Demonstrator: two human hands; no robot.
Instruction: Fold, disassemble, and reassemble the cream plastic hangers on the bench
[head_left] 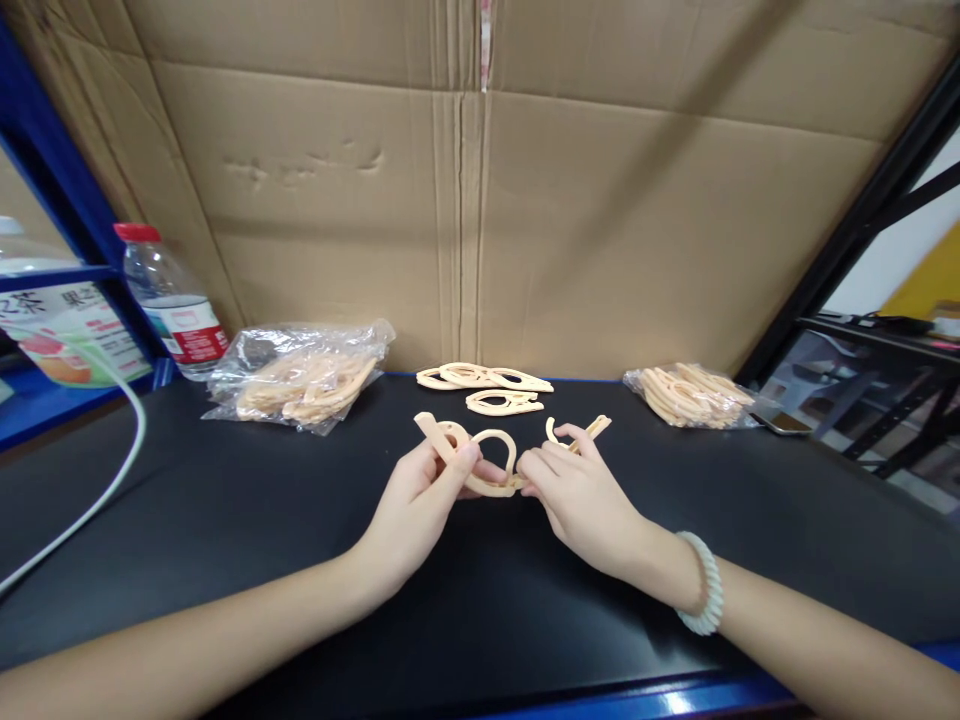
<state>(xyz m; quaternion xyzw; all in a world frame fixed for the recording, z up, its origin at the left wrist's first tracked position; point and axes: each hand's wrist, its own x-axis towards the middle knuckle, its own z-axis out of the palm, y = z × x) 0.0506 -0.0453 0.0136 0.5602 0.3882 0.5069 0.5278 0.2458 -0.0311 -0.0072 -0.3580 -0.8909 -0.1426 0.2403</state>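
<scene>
Beige hanger [495, 490], left hand [412, 510] pinching, right hand [581, 492] curled

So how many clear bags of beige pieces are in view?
2: the larger bag beside the red-capped bottle on the left, and the smaller bag on the right.

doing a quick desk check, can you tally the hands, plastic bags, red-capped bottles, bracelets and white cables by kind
Hands: 2 (left hand, right hand)
Bags: 2 (left bag, right bag)
Bottle: 1
Bracelet: 1
Cable: 1
Total: 7
</scene>
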